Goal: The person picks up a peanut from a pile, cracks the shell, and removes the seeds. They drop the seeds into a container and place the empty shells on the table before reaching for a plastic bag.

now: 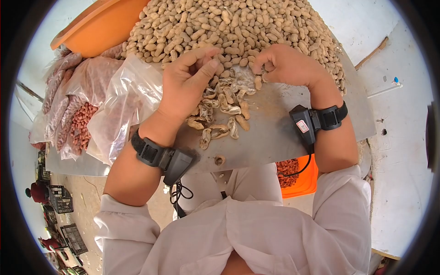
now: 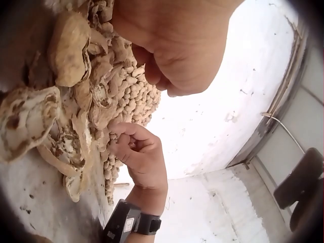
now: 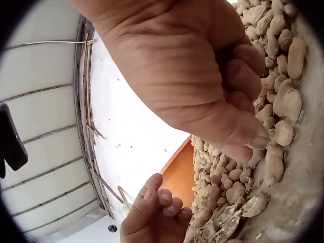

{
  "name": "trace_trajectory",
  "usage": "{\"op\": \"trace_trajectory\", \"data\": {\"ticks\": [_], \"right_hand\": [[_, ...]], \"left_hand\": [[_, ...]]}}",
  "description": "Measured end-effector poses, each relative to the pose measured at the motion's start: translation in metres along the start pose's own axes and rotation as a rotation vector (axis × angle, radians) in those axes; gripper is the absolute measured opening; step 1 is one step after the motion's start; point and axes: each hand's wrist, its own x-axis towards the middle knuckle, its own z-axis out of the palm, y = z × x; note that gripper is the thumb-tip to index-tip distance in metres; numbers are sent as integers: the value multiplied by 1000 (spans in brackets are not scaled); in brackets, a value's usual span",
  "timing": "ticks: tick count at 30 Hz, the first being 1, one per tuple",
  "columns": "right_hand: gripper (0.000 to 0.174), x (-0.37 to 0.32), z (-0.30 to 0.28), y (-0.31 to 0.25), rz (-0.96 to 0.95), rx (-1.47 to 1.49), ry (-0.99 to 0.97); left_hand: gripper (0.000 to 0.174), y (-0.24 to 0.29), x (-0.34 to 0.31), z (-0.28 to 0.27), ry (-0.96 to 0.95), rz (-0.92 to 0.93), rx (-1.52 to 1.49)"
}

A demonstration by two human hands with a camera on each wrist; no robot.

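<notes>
A large heap of unshelled peanuts (image 1: 229, 27) lies on a metal table (image 1: 275, 119). My right hand (image 1: 288, 64) is at the heap's near edge, fingers curled, thumb and forefinger pinching a peanut (image 3: 255, 158) that mostly hides under the fingertips. My left hand (image 1: 185, 82) hovers left of it, over the front of the heap. Its fingers are loosely bent, thumb and forefinger slightly apart, and nothing shows between them. Broken peanut shells (image 1: 224, 107) are strewn below both hands; the left wrist view shows cracked shells (image 2: 30, 121) close up.
Clear plastic bags (image 1: 82, 82) of reddish shelled peanuts fill the table's left side, beside an orange basin (image 1: 98, 27). An orange container (image 1: 300, 183) of reddish kernels sits under the front edge, near my lap. Black crates (image 1: 73, 238) stand on the floor at left.
</notes>
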Motion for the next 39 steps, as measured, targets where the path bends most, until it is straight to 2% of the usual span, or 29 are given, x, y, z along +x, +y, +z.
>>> {"op": "trace_trajectory", "data": {"ticks": [4,7,10,13,16,19,22,25,29,32,39], "right_hand": [[17,2,20,4,-111,-185,63],[15,10,23,7,-108,-155,8],[11,10,21,5,-121,-7,119],[10,11,17,-7,-30,418,155],[12,15,28,-17,-173,418,302],[13,16,41,-31,-184,481,382],[12,12,39,-40,-157,400,453],[14,8,35,-46,-130,403,461],[21,17,46,-35,-314,237,664],[20,13,44,-40,-284,287,600],[18,20,55,-39,-251,103,662]], "left_hand": [[23,-3,1,-2,-1,20,39],[23,0,0,-1,8,-7,14],[24,-3,1,-1,-2,-13,5],[24,-5,2,0,-30,-40,-11],[24,-7,3,4,18,-106,-106],[22,-9,3,3,-5,-139,-105],[21,-7,3,3,-1,-87,-91],[19,-9,6,4,88,43,-123],[19,-7,8,4,70,37,-241],[20,-4,7,9,39,-9,-161],[16,-9,4,11,32,-50,-212]]}}
